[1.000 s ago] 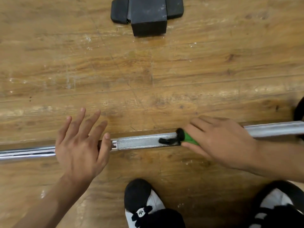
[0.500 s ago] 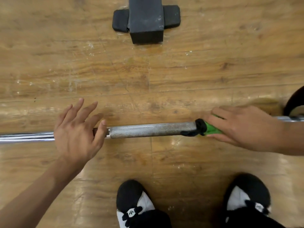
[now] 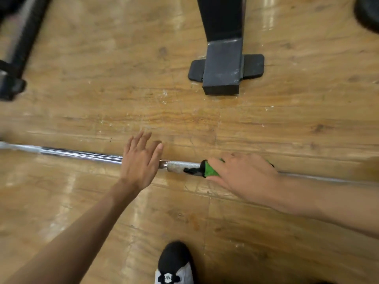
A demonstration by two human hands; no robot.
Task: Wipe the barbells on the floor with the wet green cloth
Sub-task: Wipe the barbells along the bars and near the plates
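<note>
A steel barbell (image 3: 82, 154) lies across the wooden floor from left to right, with a knurled section (image 3: 180, 166) between my hands. My left hand (image 3: 139, 160) rests flat on the bar with its fingers straight and spread. My right hand (image 3: 244, 177) grips the green cloth (image 3: 210, 170), which has a black edge, wrapped around the bar. Most of the cloth is hidden under that hand.
A black machine foot (image 3: 223, 68) with rubber pads stands on the floor beyond the bar. Another dark frame (image 3: 14, 58) runs along the far left. A dark round plate (image 3: 369, 11) shows at the top right. My shoe (image 3: 174, 265) is at the bottom edge.
My right hand has slid the cloth left along the bar toward my left hand, leaving only a short stretch of knurling between them. The view has tilted up, showing more equipment.
</note>
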